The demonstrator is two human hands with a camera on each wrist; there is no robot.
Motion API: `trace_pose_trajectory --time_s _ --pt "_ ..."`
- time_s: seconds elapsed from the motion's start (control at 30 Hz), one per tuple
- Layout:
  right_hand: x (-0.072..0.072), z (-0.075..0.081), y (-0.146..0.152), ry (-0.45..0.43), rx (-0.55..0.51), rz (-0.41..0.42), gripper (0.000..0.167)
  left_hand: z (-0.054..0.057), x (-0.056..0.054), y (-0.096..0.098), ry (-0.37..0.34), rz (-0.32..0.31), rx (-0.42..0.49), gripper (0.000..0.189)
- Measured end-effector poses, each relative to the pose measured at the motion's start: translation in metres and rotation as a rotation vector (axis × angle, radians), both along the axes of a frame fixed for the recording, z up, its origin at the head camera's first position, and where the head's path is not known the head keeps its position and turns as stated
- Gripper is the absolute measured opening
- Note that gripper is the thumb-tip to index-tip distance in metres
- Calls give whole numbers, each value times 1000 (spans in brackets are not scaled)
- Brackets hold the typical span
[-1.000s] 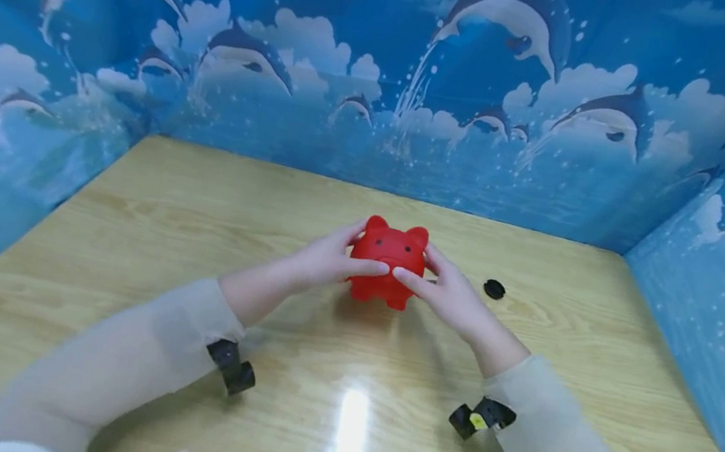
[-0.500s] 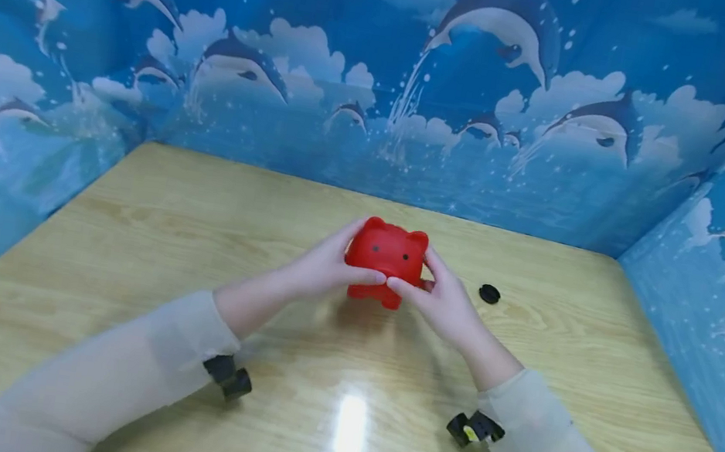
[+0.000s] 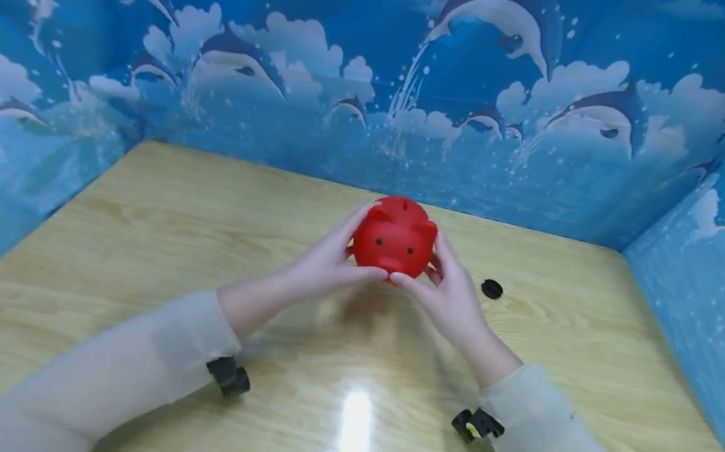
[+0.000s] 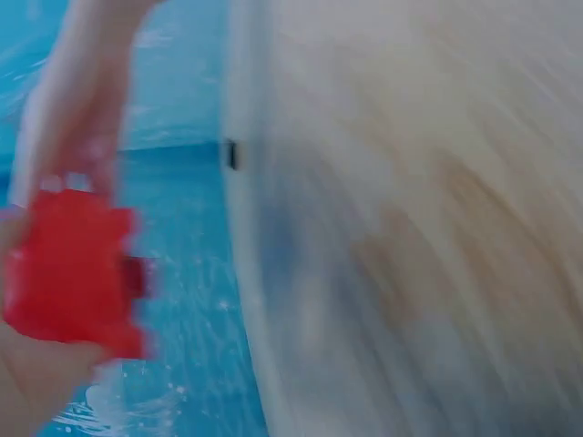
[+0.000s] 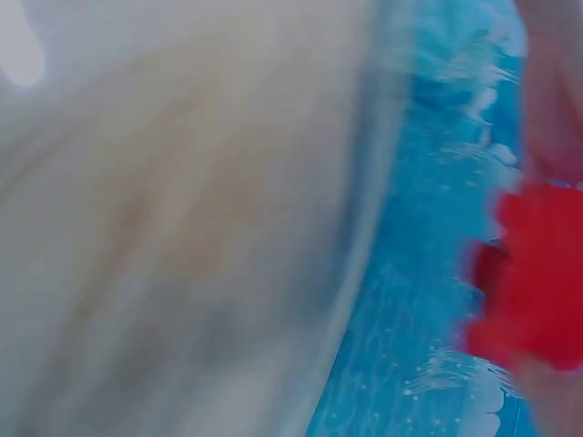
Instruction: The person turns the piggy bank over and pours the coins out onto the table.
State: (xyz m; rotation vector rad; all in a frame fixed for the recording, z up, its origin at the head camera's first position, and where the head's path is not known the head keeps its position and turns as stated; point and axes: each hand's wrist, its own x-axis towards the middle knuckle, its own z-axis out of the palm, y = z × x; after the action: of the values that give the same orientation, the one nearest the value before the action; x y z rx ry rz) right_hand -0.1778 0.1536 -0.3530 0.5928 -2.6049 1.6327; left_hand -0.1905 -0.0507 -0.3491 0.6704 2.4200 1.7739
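Observation:
A red piggy bank (image 3: pixel 396 235) with black eyes is held between both hands, its top with a slot tipped toward the head camera. The left hand (image 3: pixel 329 259) grips its left side, thumb across the front under the snout. From the other side the right hand (image 3: pixel 451 290) grips it, and the two thumb tips nearly meet. In the left wrist view the piggy bank (image 4: pixel 73 273) is blurred, with its feet to the right. Blur also covers the piggy bank (image 5: pixel 537 278) in the right wrist view. A small black round cap (image 3: pixel 491 288) lies right of the right hand.
The wooden table (image 3: pixel 193 232) spreads under both arms, with a bright light reflection near its front. Blue dolphin-print curtains (image 3: pixel 328 80) stand along the back and both sides.
The piggy bank has risen a little and its top has tipped forward, so the slot shows and the feet no longer do. Both hands keep their hold; the cap stays put.

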Motion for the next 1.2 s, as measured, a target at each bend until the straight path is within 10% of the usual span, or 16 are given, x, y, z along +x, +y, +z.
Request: trace_pose_trajectory --time_s 0.4,0.8,1.07,1.2 --pt "1 4 1 -39 4 -11 79 2 -2 -1 2 -38 5 85" --pt "-10 3 1 -206 51 21 77 0 -9 -1 -272 14 -31 88" --pt "-9 0 0 -202 38 25 74 -2 -7 -1 -266 20 -30 87" --pt "-5 -1 -1 -22 62 -25 85 -2 -5 -3 -81 -9 -13 87"
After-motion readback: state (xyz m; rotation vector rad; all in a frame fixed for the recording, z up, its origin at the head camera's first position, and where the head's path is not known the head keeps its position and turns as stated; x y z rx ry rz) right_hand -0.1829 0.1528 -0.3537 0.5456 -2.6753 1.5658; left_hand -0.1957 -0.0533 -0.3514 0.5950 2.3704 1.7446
